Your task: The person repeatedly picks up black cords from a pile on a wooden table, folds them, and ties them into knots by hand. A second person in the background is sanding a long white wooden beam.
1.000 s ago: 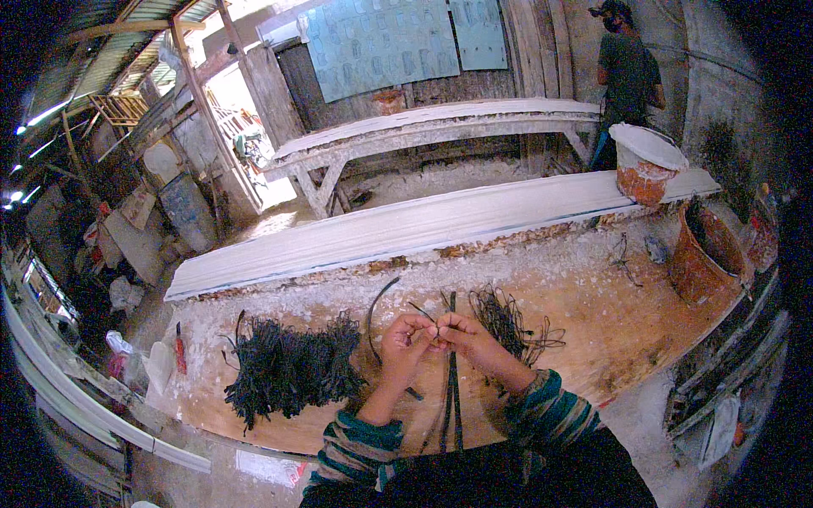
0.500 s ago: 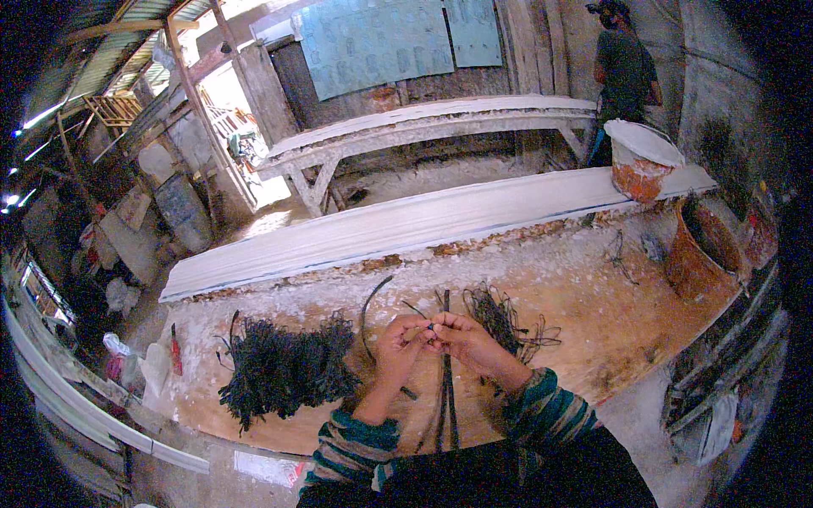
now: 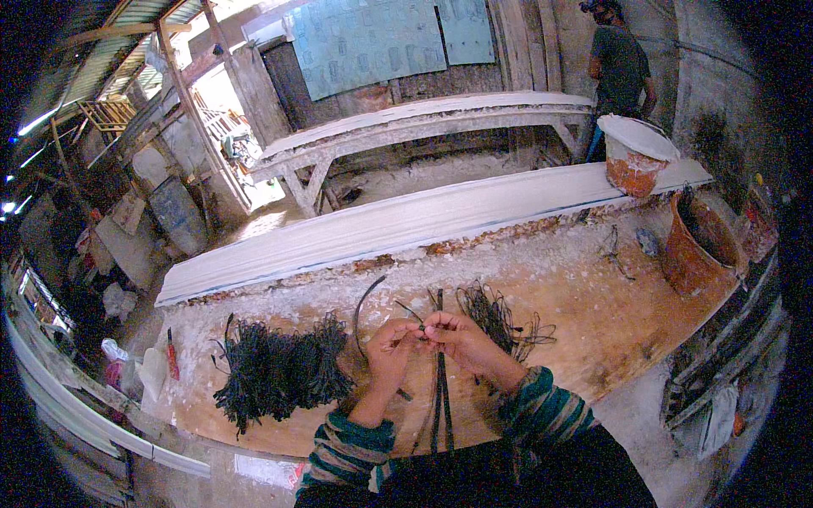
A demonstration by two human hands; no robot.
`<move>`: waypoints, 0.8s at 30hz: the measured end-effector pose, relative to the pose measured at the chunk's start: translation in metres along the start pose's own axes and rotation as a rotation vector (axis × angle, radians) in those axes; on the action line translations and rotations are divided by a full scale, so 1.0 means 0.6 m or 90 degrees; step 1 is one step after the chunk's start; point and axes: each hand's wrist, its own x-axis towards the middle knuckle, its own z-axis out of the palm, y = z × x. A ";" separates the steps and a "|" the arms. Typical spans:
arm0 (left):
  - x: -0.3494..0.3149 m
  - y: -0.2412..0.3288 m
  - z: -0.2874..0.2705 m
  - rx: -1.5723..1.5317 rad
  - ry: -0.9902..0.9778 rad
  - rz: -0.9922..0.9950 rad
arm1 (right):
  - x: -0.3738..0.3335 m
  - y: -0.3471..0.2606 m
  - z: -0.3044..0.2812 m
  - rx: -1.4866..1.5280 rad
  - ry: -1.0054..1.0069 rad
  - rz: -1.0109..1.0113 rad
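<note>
Above the near part of a wooden board, my left hand (image 3: 392,349) and my right hand (image 3: 462,342) meet fingertip to fingertip. Both are closed in a pinch on a thin black strip (image 3: 408,310), whose free end sticks up past the fingers. Most of it is hidden by them. A curved black strip (image 3: 364,306) lies beside my left hand, and long straight black strips (image 3: 439,406) run beneath my hands toward me. To the left sits a thick pile of black looped ties (image 3: 284,364). A looser bunch of them (image 3: 491,317) lies just beyond my right hand.
A long white plaster-coated ledge (image 3: 406,224) crosses behind the board (image 3: 593,322). On its right end stands a white-crusted bucket (image 3: 633,165), near an orange bucket (image 3: 696,254). A red-handled tool (image 3: 172,356) lies far left. Another person (image 3: 621,72) stands at the back right.
The view has shifted slightly. My hands stay together in a pinch on the strip, with the fingers slightly repositioned. The piles have not visibly changed.
</note>
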 end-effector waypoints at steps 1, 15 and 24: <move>0.001 0.002 0.001 -0.006 0.002 -0.010 | 0.000 -0.003 0.000 -0.002 0.001 -0.001; 0.011 -0.025 -0.010 -0.117 -0.143 -0.105 | 0.001 0.002 -0.007 -0.139 0.001 -0.110; 0.014 -0.006 -0.013 -0.248 -0.213 -0.215 | -0.005 -0.013 0.008 -0.237 0.006 -0.125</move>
